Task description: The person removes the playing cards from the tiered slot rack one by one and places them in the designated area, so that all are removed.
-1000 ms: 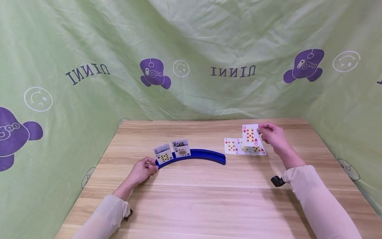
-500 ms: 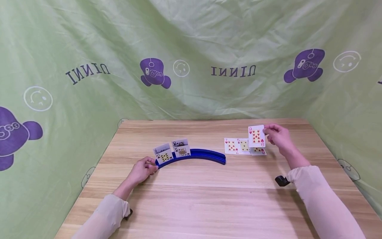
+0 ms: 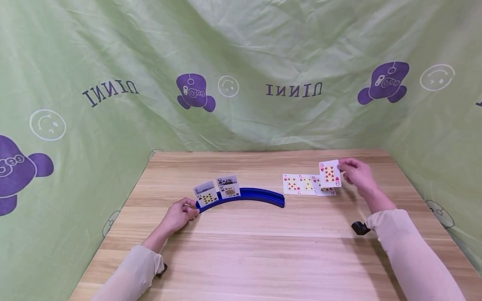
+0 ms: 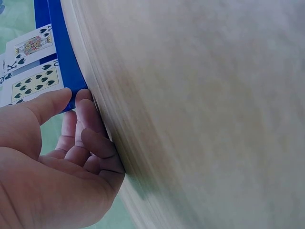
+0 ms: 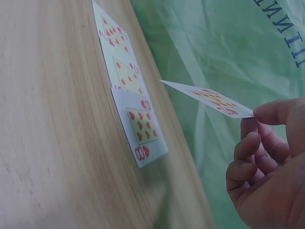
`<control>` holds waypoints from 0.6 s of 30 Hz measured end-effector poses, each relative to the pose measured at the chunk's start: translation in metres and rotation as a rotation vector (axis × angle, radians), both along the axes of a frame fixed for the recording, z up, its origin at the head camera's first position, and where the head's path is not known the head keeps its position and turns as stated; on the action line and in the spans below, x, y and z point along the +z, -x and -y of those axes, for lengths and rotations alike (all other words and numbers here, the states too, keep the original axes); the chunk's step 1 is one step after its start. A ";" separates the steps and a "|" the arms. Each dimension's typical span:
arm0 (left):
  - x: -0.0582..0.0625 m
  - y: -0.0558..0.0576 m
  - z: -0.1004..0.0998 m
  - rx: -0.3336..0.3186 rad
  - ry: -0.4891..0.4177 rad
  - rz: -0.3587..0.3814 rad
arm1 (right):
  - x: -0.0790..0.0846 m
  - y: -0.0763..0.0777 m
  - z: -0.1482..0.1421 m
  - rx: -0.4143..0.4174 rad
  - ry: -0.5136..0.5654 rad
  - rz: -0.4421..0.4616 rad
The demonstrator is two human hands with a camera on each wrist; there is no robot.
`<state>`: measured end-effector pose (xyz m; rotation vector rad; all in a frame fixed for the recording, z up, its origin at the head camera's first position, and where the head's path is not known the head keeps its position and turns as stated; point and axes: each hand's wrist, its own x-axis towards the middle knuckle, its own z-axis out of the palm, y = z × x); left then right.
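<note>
My left hand (image 3: 180,215) pinches the left end of a curved blue card holder (image 3: 260,194) between thumb and fingers. In the holder's left half stand a ten of spades (image 4: 35,85) and a king of spades (image 4: 33,46), each with another card behind it; a queen (image 3: 227,180) shows behind the king. Between thumb and forefinger, my right hand (image 3: 357,175) pinches a nine of hearts (image 3: 329,173) by its edge, raised above the table. Under it, a face-up row holds a seven of hearts (image 3: 291,184), a five of diamonds (image 3: 307,184) and an eight of hearts (image 5: 142,126).
The wooden table (image 3: 256,251) ends at the back against a green cloth (image 3: 244,125) with purple printed figures. More of this cloth hangs along both sides. A small black object (image 3: 360,228) sits by the right sleeve cuff.
My right hand has carried the nine of hearts to the right and slightly down, uncovering the five and part of the eight. My left hand and the holder have stayed put.
</note>
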<state>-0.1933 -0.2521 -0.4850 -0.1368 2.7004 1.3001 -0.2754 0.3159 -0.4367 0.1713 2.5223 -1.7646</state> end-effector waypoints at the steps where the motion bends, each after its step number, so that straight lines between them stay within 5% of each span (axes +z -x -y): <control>1: 0.000 0.000 0.000 0.001 -0.003 0.000 | 0.000 0.000 -0.001 -0.004 -0.006 0.002; 18: 0.002 -0.001 -0.001 0.004 0.004 0.003 | -0.010 0.001 -0.021 -0.014 -0.040 0.022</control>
